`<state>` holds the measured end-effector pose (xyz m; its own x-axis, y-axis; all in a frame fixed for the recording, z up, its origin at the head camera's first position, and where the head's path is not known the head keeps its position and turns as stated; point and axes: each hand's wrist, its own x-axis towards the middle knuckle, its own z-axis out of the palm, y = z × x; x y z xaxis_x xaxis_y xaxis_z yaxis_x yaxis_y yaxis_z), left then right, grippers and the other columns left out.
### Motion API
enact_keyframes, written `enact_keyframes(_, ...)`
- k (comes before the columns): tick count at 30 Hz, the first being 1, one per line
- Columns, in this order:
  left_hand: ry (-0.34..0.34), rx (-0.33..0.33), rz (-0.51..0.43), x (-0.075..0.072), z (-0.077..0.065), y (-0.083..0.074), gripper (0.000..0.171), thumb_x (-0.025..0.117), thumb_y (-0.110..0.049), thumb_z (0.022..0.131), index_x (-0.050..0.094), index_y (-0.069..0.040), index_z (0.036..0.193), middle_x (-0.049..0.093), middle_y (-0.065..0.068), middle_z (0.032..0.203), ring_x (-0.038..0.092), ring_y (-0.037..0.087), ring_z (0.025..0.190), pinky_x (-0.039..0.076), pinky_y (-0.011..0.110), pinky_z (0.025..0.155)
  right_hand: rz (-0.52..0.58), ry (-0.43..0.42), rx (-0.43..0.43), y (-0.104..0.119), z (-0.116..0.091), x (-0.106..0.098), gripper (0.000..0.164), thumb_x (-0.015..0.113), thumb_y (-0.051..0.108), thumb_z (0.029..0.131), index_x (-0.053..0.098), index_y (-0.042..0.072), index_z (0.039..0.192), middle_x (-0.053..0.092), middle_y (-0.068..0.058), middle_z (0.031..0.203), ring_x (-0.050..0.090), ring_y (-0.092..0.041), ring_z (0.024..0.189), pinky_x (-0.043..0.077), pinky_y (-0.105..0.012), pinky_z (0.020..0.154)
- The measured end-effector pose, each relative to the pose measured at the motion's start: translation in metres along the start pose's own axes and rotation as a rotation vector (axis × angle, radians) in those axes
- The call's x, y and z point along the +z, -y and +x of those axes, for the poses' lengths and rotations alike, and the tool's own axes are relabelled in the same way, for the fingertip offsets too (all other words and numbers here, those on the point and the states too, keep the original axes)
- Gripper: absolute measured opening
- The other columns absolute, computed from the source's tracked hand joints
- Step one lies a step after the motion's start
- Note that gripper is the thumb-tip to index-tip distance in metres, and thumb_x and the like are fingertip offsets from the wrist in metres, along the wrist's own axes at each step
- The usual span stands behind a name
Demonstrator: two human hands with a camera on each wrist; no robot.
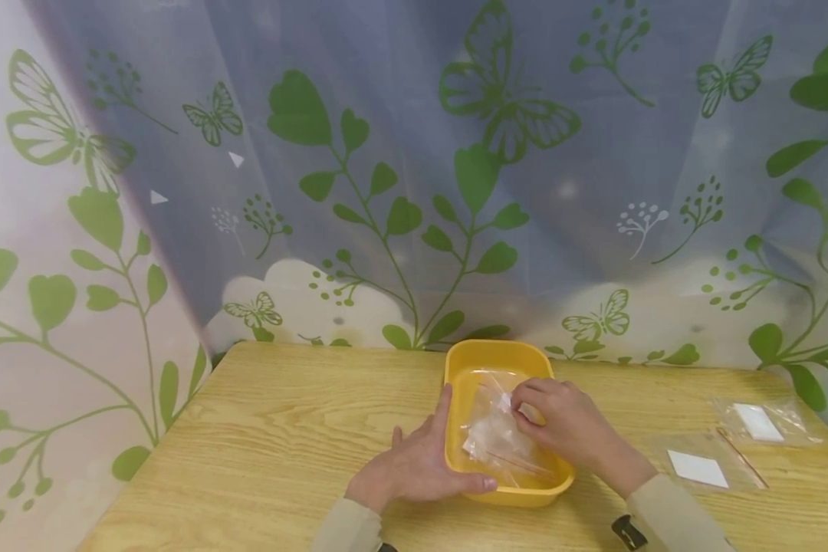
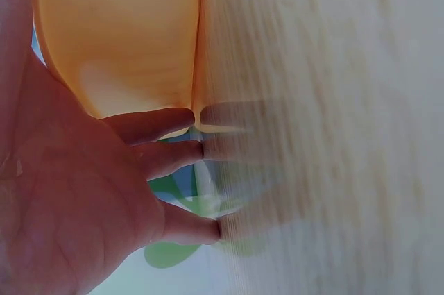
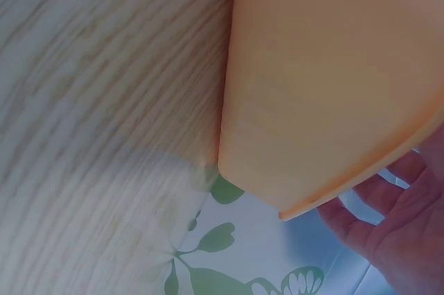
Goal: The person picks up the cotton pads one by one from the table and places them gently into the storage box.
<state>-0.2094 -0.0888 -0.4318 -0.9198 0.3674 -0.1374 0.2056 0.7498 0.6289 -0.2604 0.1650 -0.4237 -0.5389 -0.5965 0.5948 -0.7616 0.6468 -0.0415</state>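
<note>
A yellow plastic tub (image 1: 498,351) stands on the table with several clear zip bags (image 1: 497,433) lying in it, some with white pieces inside. My left hand (image 1: 414,468) rests against the tub's near left corner. Its thumb lies over the near rim, and its straight fingers (image 2: 177,222) reach down to the tabletop beside the wall. Over the right rim comes my right hand (image 1: 566,422), pinching a clear zip bag (image 1: 505,400) among those in the tub. In the right wrist view, the tub's outer wall (image 3: 326,80) hides the right fingertips.
Two more clear zip bags lie to the right on the wooden table (image 1: 283,429), one holding a white card (image 1: 697,468) and one farther back with another white card (image 1: 758,422). A curtain (image 1: 400,169) printed with leaves and butterflies hangs behind the table.
</note>
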Motion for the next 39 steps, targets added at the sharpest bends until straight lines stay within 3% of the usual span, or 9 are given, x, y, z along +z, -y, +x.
enact_keyframes(9,0.005,0.002,-0.014,0.001,0.0,-0.001,0.135,0.072,-0.076,0.077,-0.018,-0.024,0.164,0.027,0.012,0.17,0.036,0.036,0.152,0.009,0.078,0.119,0.023,-0.038,-0.006,0.002,-0.001,-0.004,0.021,0.086,0.011,0.075,0.072,0.017,0.09,0.075,0.004,0.095,0.072,-0.017,0.084,0.061,-0.037,0.072)
enact_keyframes(20,-0.006,0.012,-0.008,0.001,0.0,0.0,0.137,0.071,-0.08,0.074,-0.016,-0.025,0.164,0.028,0.012,0.169,0.036,0.036,0.152,0.01,0.077,0.12,-0.015,-0.086,0.006,0.0,-0.011,-0.021,0.034,0.085,0.022,0.078,0.077,0.013,0.11,0.074,-0.014,0.119,0.073,-0.034,0.1,0.061,-0.053,0.08)
enact_keyframes(39,-0.012,0.016,-0.018,0.0,-0.001,0.0,0.136,0.073,-0.075,0.076,-0.015,-0.022,0.164,0.031,0.013,0.168,0.037,0.035,0.152,0.008,0.078,0.119,-0.079,-0.069,0.128,-0.011,-0.042,-0.046,0.045,0.086,0.031,0.078,0.074,0.019,0.119,0.072,-0.01,0.127,0.07,-0.037,0.108,0.057,-0.062,0.08)
